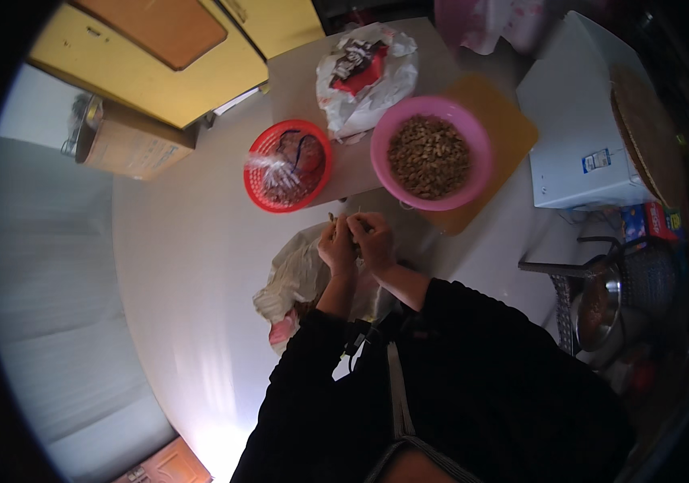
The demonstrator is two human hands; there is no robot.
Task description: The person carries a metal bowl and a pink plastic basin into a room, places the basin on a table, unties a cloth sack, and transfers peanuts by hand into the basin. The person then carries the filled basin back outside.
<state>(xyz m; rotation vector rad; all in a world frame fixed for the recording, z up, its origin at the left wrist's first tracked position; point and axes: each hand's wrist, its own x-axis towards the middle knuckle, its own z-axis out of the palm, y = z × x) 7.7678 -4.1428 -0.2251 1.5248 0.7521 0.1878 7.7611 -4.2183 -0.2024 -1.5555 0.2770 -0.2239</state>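
My left hand (337, 246) and my right hand (375, 239) are close together, fingers curled around small brown pieces that look like peanuts in their shells. One piece pokes out past the left fingertips; the fingers hide most of the others. Beneath my hands lies a crumpled, pale plastic bag (291, 271), largely covered by my forearms. Ahead and to the right, a pink basin (482, 142) holds a heap of brown peanuts (429, 158). Ahead on the left, a red perforated basket (252, 186) contains a clear plastic bag (287, 172) of reddish contents.
A white plastic bag (353, 115) with a red and dark packet lies on the low table (293, 78). An orange-brown board (507, 130) is under the basin. Around stand a cardboard box (136, 142), a pale cabinet-like box (579, 121) and a dark chair (552, 267) bearing a metal bowl (613, 302).
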